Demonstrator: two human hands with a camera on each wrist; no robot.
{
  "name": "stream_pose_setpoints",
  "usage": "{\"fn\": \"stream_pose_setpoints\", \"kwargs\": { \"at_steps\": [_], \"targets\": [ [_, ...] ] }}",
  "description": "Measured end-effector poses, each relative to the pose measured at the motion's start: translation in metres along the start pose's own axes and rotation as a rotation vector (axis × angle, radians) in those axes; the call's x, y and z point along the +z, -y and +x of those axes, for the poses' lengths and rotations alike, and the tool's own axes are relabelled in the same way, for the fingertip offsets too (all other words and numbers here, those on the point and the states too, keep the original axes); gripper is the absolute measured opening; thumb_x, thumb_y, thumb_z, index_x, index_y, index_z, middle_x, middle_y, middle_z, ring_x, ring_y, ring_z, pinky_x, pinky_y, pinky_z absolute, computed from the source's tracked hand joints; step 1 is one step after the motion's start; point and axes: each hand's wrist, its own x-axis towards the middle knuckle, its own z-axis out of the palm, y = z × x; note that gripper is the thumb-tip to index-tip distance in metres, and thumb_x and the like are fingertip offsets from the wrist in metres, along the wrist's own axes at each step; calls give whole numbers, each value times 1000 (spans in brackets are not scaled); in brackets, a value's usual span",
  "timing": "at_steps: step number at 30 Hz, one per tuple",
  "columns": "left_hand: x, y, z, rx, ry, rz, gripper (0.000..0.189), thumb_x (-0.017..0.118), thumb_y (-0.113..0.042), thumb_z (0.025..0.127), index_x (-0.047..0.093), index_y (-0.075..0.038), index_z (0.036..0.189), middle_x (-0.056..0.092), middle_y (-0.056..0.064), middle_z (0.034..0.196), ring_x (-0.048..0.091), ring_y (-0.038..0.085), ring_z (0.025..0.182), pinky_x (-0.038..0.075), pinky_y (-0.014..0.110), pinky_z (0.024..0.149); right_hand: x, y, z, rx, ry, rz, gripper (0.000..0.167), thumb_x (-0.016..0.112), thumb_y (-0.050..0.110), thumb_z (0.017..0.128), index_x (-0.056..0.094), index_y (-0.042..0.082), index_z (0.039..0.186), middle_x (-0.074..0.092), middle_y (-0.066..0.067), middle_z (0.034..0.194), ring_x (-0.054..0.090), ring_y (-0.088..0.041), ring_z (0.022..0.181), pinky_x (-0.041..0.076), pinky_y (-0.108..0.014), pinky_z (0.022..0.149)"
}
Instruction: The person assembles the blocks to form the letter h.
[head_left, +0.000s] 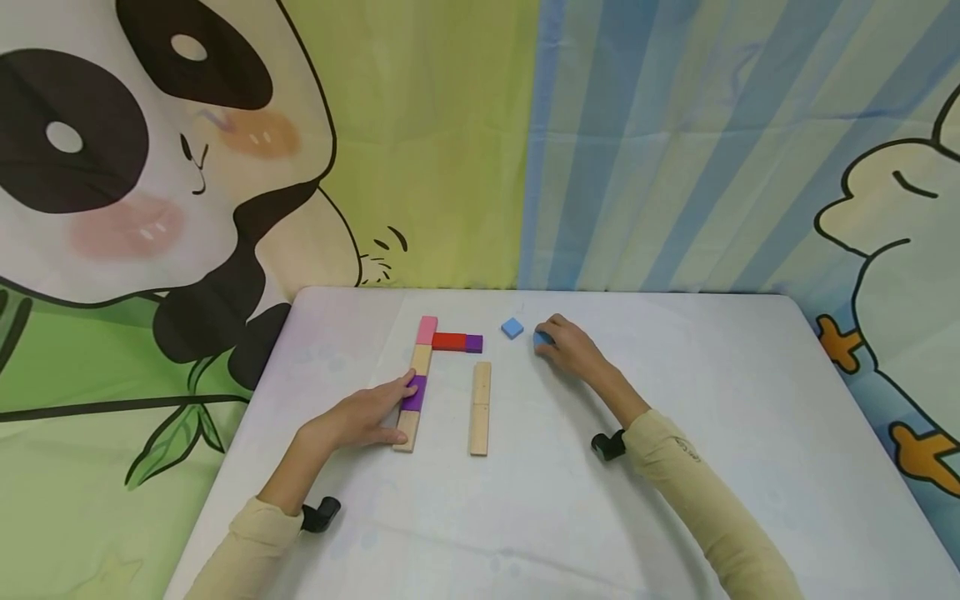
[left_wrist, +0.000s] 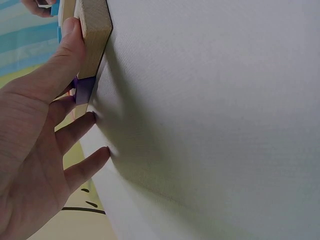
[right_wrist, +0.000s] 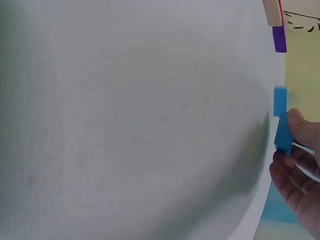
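Note:
My right hand [head_left: 573, 346] pinches a small blue block [right_wrist: 284, 134] between thumb and fingers near the table's far side. Close to it, to the left, lies a second blue block [head_left: 512, 327]. My left hand [head_left: 367, 414] rests with spread fingers along a row of blocks, its thumb at the nearest wooden block [head_left: 407, 431] and a fingertip on the purple block [head_left: 414, 394]. Farther up that row come another wooden block [head_left: 422, 359] and a pink block [head_left: 427, 329]. A red block [head_left: 450, 341] extends right from the row, ending at a small purple block [head_left: 474, 343].
Two wooden blocks [head_left: 480, 408] lie end to end between the hands, parallel to the row. The white table [head_left: 540, 517] meets a printed curtain [head_left: 420, 150] at its far edge. Black wrist cameras [head_left: 321, 515] stick out from both sleeves.

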Motion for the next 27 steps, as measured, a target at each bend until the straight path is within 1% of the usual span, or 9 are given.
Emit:
{"fn": "stream_pose_setpoints", "kwargs": {
  "at_steps": [1,4,18,24,27],
  "targets": [
    [0,0,0,-6,2,-4,102,70,-45,84,8,-11,157,19,6,163,22,28,150,28,49,119,-1,1,1,-6,-8,6,34,69,16,90,63,-1,119,61,-18,110,61,-29,98,53,-44,87],
    [1,0,0,3,-9,-5,101,71,-44,84,9,-9,157,20,8,163,24,29,150,29,50,118,-2,6,4,-15,-17,21,35,70,17,89,64,-1,118,61,-17,110,61,-28,98,53,-42,87],
    [0,0,-1,2,-12,-17,100,71,-43,84,10,-10,157,22,7,163,25,29,149,29,49,119,1,19,13,-30,-14,31,36,72,17,87,65,-2,116,61,-15,107,60,-26,93,53,-41,83],
    [1,0,-1,8,-16,-6,101,71,-43,84,9,-9,157,23,6,162,25,29,149,30,49,118,3,24,19,-52,-8,39,36,71,18,88,65,-1,117,61,-16,108,58,-24,90,53,-39,80],
    [0,0,-2,20,-22,1,101,71,-43,84,10,-8,157,24,8,162,26,30,149,30,50,118,3,27,21,-48,3,42,36,71,19,88,64,-1,118,61,-15,109,59,-23,90,53,-38,80]
  ]
}}
